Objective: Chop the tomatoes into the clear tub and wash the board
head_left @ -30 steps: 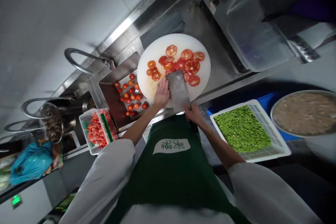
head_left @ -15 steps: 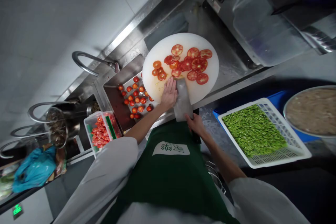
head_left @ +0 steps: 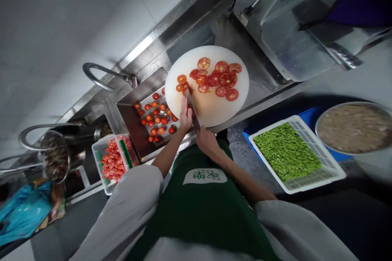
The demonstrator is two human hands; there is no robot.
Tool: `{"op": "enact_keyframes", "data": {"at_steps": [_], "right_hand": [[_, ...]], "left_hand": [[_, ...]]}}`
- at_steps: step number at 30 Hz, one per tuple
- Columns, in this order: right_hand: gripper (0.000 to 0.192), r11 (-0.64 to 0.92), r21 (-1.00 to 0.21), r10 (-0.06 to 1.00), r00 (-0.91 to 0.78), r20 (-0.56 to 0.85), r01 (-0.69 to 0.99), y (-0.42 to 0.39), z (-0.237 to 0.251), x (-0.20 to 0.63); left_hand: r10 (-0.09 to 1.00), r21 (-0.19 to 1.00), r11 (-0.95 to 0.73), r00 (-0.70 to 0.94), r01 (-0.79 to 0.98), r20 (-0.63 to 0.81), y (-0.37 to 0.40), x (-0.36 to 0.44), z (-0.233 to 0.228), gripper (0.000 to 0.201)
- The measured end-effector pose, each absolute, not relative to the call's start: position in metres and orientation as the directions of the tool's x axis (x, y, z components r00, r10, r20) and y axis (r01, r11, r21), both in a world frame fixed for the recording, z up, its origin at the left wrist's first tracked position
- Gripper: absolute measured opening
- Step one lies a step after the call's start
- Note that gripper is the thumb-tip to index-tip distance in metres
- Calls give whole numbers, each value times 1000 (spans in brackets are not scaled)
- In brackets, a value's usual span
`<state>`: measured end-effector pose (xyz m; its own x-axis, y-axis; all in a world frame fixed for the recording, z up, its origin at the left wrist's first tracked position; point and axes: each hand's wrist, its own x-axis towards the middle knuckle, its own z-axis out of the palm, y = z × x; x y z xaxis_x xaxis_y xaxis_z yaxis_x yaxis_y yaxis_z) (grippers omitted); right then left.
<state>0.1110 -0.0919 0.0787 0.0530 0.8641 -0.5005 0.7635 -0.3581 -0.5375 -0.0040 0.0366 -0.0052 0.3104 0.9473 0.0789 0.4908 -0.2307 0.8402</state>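
My right hand (head_left: 208, 142) is closed round the handle of a cleaver (head_left: 192, 109), whose blade stands on edge over the white round cutting board (head_left: 211, 116). My left hand (head_left: 185, 117) is close against the blade's left side, fingers pointing away from me. Red tomato shows between these fingers and the blade, mostly hidden. Just beyond the blade tip lie small orange-red tomato slices (head_left: 181, 78). Larger red tomato slices (head_left: 228, 78) are spread over the far right of the board.
Left of the board, a steel sink (head_left: 130, 116) holds several whole small tomatoes (head_left: 157, 120). A clear tub of chopped red pieces (head_left: 113, 161) stands nearer me. To the right are a white basket of chopped greens (head_left: 286, 153) and a round pan (head_left: 355, 128). A curved faucet (head_left: 92, 74) overhangs the sink.
The cleaver has turned from lying flat to standing on edge and has moved left. My right hand has moved left with it. My left hand has shifted slightly left; the view has shifted too.
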Motion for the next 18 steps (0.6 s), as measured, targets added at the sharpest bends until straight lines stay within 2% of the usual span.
{"op": "enact_keyframes", "data": {"at_steps": [3,9,15,18], "right_hand": [[37,-377,-487,830,53,-556,788,-84,95,92],[40,-412,-403,780,87,-619,817,-71,103,86],[31,-430,-448,801,102,-590,784,-66,104,115],[24,-476,-531,831,159,-534,701,-71,98,150]], "left_hand": [[987,891,-106,157,441,40,32,-6,-5,74],[998,924,-39,62,380,16,29,2,-8,77],[998,884,-67,16,462,66,28,9,-17,70],[993,837,-118,51,534,108,29,10,-20,68]]}}
